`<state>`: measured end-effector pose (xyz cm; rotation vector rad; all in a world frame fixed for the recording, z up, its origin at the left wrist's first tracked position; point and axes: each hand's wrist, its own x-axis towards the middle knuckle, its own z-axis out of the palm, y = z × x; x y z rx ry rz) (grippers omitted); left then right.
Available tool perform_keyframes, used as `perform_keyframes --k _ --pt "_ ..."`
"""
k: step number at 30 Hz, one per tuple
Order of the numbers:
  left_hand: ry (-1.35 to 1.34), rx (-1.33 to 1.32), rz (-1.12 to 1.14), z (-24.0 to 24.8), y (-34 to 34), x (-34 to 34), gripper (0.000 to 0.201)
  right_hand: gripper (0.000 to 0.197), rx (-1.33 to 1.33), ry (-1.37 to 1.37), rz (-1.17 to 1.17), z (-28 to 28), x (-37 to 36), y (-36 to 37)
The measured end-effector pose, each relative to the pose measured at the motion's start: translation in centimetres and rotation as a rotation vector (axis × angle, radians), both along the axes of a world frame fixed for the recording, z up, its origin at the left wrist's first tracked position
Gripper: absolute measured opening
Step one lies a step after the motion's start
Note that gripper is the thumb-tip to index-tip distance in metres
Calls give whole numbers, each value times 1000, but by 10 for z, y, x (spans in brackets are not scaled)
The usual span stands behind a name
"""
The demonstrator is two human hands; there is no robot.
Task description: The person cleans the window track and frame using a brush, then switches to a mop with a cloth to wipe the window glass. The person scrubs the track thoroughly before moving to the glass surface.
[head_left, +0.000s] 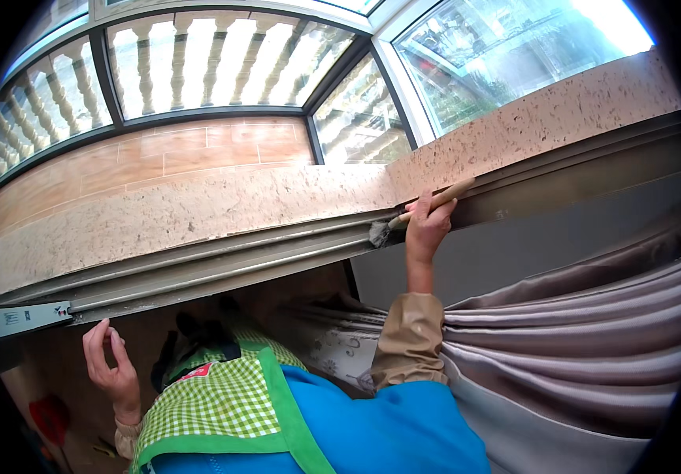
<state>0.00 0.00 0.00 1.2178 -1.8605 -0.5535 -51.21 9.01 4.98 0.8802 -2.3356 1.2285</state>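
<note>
My right hand (428, 229) is wrapped round the wooden handle of a brush (455, 190). The grey bristles rest on the metal window track (222, 257), close to where the stone sill bends. Down at the left, my left hand (111, 367) is raised beside the track's near edge with loosely curled fingers and a gap at the thumb. Nothing shows in it. Just beyond those fingers, a flat pale box-like strip with printing (24, 317) lies at the left end of the track.
A speckled pink stone sill (174, 209) runs behind the track, with framed glass panes (498, 63) beyond it. Gathered mauve-grey curtains (569, 340) hang at the right. A red object (49, 419) is on the dim floor at the lower left.
</note>
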Motion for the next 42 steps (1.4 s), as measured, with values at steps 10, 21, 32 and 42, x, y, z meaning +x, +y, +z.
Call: perform_keyframes --k 10,21,32,42 --pt "22 -3 -47 -7 -10 5 25 16 -375 -942 612 -3 202 -68" --pt "69 -22 -41 -3 -11 18 24 17 -535 -472 257 21 141 -25" --pt "-6 -214 -29 38 -19 17 18 18 -703 -854 876 42 258 -126" --pt "30 -168 186 45 7 67 24 18 -441 -1236 1187 18 402 -191"
